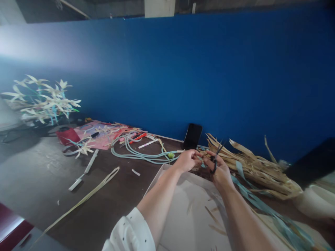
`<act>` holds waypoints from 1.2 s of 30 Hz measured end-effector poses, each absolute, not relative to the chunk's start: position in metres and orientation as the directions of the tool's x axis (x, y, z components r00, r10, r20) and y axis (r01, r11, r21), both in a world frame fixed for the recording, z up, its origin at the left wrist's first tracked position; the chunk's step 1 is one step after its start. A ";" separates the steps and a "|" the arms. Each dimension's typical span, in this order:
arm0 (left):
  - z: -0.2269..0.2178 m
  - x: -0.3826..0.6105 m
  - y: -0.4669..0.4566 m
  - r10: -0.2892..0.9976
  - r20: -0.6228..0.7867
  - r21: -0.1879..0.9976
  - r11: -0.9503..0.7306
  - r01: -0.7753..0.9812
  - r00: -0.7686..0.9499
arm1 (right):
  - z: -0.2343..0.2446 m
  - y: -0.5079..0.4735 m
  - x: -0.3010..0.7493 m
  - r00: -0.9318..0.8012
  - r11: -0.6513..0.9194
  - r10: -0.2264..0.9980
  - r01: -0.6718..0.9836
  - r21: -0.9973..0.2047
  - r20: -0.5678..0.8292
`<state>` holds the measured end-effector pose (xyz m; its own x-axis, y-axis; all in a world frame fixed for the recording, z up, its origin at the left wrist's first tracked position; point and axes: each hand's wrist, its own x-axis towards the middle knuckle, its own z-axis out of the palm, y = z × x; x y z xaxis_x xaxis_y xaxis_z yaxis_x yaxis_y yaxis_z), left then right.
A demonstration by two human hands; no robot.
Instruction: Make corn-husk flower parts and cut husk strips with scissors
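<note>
My right hand (222, 173) holds a pair of black scissors (215, 163), its handles around my fingers and its blades pointing up and away. Close beside it, my left hand (186, 160) is closed in a pinch near the fingertips of the right. Whatever lies between the fingers is too small to make out, though bits of brown and pale blue show there. Both hands are above the far edge of a shallow white box (183, 216), where a few dry brown scraps (213, 215) lie. A bundle of dried brown husk leaves (259, 170) spreads just right of my right hand.
A black phone (193, 136) leans against the blue wall (167, 76). Looped pale-blue cords (133, 153) and markers (148, 143) lie left of my hands. Pale-blue ribbons (261, 202) run along the right. White star-shaped flowers (49, 97) stand far left; a long pale strip (86, 197) crosses the dark table.
</note>
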<state>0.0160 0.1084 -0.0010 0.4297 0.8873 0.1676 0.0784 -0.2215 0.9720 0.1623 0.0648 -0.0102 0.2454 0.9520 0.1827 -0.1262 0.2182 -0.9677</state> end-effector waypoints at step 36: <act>0.002 0.018 0.111 0.974 0.200 0.979 -0.203 0.017 0.105 | 0.004 0.056 0.151 0.045 0.029 0.998 0.134 -0.990 0.035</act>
<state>0.0179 0.1115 0.0019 0.1055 0.9741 0.2000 0.0169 -0.2029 0.9791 0.1508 0.0559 0.0042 0.0446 0.9984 0.0352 0.1345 0.0290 -0.9905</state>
